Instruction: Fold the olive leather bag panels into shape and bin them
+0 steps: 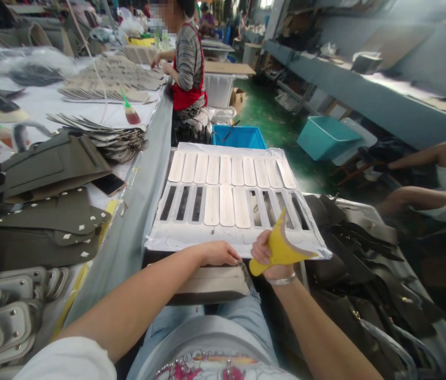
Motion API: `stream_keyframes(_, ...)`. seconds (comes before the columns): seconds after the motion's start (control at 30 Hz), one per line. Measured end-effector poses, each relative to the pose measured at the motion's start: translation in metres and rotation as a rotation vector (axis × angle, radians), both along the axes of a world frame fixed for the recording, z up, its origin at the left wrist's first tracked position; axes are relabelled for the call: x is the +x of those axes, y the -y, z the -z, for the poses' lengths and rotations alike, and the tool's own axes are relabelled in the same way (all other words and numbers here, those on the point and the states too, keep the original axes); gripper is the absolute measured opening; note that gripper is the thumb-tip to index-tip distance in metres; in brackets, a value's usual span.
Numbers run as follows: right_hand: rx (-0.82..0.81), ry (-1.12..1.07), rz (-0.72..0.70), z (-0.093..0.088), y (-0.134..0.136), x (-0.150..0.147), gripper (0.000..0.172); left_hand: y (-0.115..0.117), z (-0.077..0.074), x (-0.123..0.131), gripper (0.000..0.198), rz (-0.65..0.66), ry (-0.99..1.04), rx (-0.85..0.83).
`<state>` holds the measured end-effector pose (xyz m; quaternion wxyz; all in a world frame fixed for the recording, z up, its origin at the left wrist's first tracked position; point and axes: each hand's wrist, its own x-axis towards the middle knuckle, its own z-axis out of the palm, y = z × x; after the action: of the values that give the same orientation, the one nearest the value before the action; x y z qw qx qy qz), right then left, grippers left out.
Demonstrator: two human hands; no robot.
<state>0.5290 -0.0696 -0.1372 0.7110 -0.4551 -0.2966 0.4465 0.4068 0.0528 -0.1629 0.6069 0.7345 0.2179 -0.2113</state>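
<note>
My left hand (219, 253) is closed, its fingertips pinching the right top edge of a beige-and-dark bag piece (210, 281) on my lap. My right hand (264, 252) grips a yellow flat tool (284, 244) with a rounded narrow end and a wide curved, pointed end; its exact kind is unclear. Just beyond both hands, a white-covered board (183, 232) carries a back row of pale rounded strips (226, 170) with a slit line along them. Several more pale strips (226, 206) lie mid-front, between slots showing dark openings.
Left, a long table (127, 184) bears dark leather-like panels (54, 163), stacked pieces (100, 138), a phone (108, 183) and a glue bottle (131, 112). Dark bags (365, 285) pile at right. A person (191, 68) works ahead, near a blue bin (238, 137); another sits right.
</note>
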Motion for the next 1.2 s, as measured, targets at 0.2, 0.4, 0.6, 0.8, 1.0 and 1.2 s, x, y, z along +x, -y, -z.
stream_keyframes(0.2, 0.110, -0.218, -0.165, 0.010, -0.016, -0.005, 0.041, 0.001, 0.002, 0.001, 0.031, -0.025, -0.026, -0.032)
stream_keyframes(0.4, 0.016, -0.284, -0.288, 0.011, -0.023, 0.002, 0.042, 0.002, 0.003, 0.004, 0.026, 0.000, 0.012, -0.043)
stream_keyframes(0.6, -0.038, -0.293, -0.300, 0.007, -0.029, 0.016, 0.044, -0.001, 0.000, 0.007, 0.029, -0.028, -0.081, -0.093)
stream_keyframes(0.8, -0.032, -0.325, -0.264, 0.014, -0.021, 0.000, 0.050, -0.002, -0.001, 0.007, 0.026, 0.022, -0.053, -0.062)
stream_keyframes(1.0, -0.029, -0.237, -0.346, 0.013, -0.018, -0.002, 0.050, 0.010, -0.004, 0.006, 0.023, 0.104, 0.096, 0.190)
stream_keyframes(1.2, -0.011, -0.322, -0.513, 0.013, -0.040, 0.013, 0.051, 0.005, -0.004, -0.002, 0.025, 0.064, 0.081, 0.044)
